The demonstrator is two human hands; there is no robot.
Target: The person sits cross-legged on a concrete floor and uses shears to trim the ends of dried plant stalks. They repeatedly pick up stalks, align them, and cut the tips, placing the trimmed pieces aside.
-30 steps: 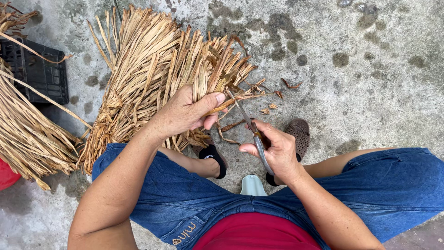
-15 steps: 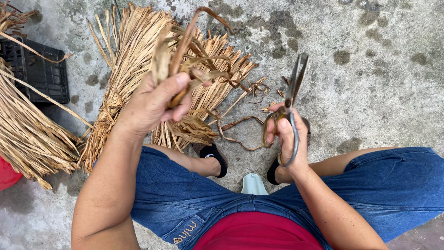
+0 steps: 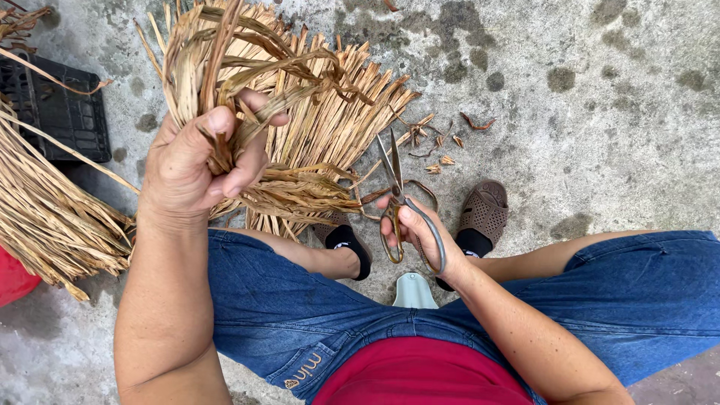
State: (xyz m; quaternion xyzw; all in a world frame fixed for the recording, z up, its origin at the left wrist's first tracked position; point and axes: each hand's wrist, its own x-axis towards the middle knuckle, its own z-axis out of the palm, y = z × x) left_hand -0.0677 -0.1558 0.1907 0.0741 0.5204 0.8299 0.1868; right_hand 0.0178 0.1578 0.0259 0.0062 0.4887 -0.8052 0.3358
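My left hand [image 3: 196, 166] is raised at the left and grips a bunch of dry tan leaf strips [image 3: 247, 71] that curl up and over it. My right hand [image 3: 421, 234] sits lower, near the middle, with its fingers through the handles of a pair of metal scissors [image 3: 393, 180]; the blades point up and away and are slightly apart. Behind both hands a fan-shaped pile of cut straw strips [image 3: 341, 124] lies on the concrete floor [image 3: 585, 90]. Small trimmed bits [image 3: 442, 146] are scattered just right of the pile.
A black plastic crate [image 3: 56, 112] stands at the far left, with a long sheaf of dry leaves [image 3: 45, 214] lying over it. A red object [image 3: 13, 277] shows at the left edge. My feet in brown sandals [image 3: 484, 214] rest on the floor, and a pale stool edge [image 3: 415, 291] shows between my legs.
My left hand lifted the bunch of strips off the pile and brought it up and leftward. My right hand with the scissors swung upright, then dropped back toward the middle.
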